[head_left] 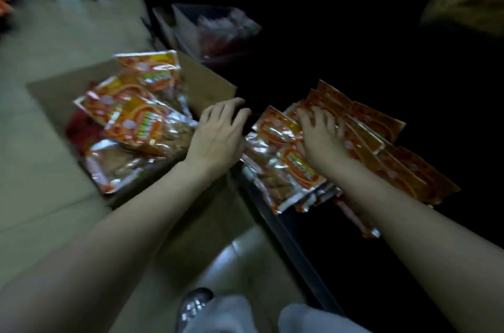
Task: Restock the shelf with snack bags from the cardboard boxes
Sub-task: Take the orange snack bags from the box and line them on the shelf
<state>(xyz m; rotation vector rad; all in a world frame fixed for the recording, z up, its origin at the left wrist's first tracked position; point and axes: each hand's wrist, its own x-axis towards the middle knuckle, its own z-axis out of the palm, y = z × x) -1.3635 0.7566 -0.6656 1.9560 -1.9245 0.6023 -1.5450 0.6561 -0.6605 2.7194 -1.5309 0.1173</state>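
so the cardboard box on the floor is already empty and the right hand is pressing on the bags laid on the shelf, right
Not quite. The head view shows the cardboard box on the floor still holds several orange snack bags, so it is not empty. The rest stands: the right hand is pressing on the bags laid on the shelf.

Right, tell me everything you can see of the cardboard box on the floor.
The cardboard box is plain brown, open at the top with a flap folded out to the left, and sits on the pale tiled floor beside the dark shelf. Several orange and silver snack bags lie loosely piled in it, some sticking up over the rim. The left hand hovers over its right edge, fingers relaxed; contact is unclear.
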